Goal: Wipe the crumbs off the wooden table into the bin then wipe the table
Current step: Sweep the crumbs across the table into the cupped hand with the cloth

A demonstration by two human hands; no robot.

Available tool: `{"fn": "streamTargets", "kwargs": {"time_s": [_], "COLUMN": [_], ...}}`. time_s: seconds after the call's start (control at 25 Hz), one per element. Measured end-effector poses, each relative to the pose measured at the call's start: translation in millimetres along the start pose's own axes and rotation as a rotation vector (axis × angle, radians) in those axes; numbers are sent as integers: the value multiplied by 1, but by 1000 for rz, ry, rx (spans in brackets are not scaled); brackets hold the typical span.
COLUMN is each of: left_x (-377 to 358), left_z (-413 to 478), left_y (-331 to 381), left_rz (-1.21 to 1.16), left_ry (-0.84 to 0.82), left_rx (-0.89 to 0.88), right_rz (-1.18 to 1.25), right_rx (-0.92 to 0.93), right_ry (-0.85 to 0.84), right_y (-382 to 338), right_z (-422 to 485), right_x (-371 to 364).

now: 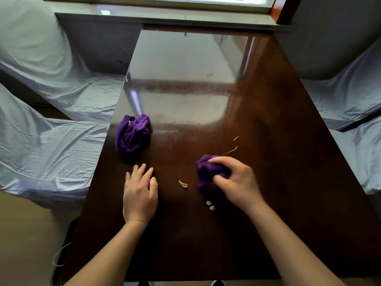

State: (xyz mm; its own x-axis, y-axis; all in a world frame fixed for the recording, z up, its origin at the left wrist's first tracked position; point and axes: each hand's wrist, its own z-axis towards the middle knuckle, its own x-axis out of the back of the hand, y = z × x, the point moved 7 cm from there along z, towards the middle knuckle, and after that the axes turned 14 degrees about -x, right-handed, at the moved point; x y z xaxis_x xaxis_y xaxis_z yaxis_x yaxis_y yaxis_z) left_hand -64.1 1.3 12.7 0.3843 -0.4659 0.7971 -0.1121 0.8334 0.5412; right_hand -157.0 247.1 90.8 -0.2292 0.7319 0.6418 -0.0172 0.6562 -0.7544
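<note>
Crumbs [210, 205] lay on the wooden table [268, 124] beside the right hand [237, 182], which gripped a purple cloth [206, 172]; the left hand [140, 195] rested open, flat.

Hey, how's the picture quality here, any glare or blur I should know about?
Head view: window glare whitens the far half of the table; the right hand and its cloth are slightly motion-blurred; wide-angle distortion bends the table edges; crumbs stay sharp.
</note>
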Motion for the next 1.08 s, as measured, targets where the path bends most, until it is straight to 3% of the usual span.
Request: {"fn": "streamTargets", "kwargs": {"time_s": [0.16,0.28,0.44,0.64,0.84,1.0,1.08], "left_x": [8,10,13,22,25,23,22], "left_z": [-5,-8,-9,-10,-10,-12,-12], "left_y": [-3,-2,-3,-3,-6,-7,-8], "left_rz": [-204,-265,-317,-354,-390,-379,-364], "left_ry": [87,112,147,181,198,205,206], "left_rx": [27,26,49,39,46,41,37], "right_rz": [17,-21,-151,103,214,45,-56], "right_rx": [-261,-408,-289,-170,-154,-304,-284], "right_ry": [87,171,263,98,289,292,277], "right_y": [63,97,62,-2,12,44,35], "right_z": [-39,-74,-95,-74,-60,-42,-36], "right_x": [61,43,-27,-92,-33,-18,-40]}}
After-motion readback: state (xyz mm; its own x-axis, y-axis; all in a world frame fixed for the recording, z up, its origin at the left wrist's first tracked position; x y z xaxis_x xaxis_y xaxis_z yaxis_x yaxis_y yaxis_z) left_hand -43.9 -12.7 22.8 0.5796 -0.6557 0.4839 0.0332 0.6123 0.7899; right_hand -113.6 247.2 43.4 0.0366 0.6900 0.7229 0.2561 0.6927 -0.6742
